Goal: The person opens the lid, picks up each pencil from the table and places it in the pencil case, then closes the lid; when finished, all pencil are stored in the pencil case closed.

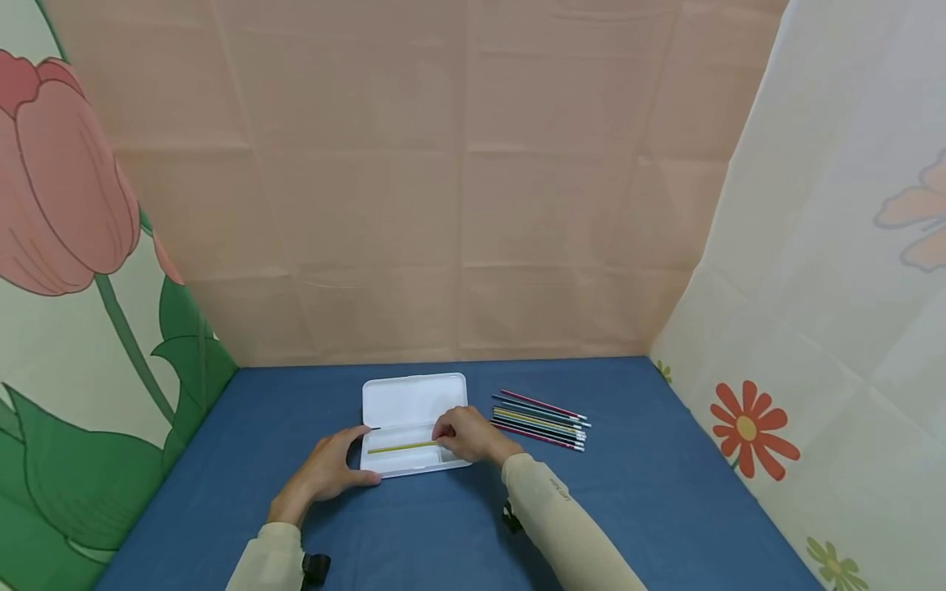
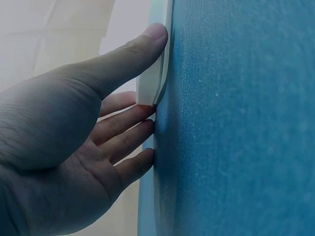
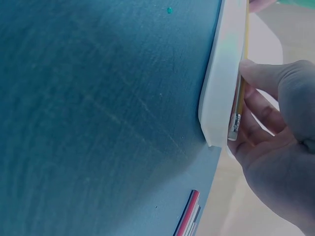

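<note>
Blue cloth (image 1: 414, 538) lay beneath as we steadied the open white case (image 1: 414, 402) between thumb and fingers of our left hand (image 1: 330, 465); our right hand (image 1: 470, 433) pinched a yellow pencil (image 1: 401, 447) over its base, apparently placing it, which next called for lowering and releasing.

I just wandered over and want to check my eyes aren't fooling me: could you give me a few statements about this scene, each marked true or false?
1. The right hand holds a yellow pencil at the open white case. True.
2. The left hand is held well away from the case. False: it is at the case's left end, its thumb touching it.
3. Several loose pencils lie to the right of the case. True.
4. The cloth under the case is red. False: it is blue.
5. The case's lid is shut. False: it is open, on the side away from the person.
</note>
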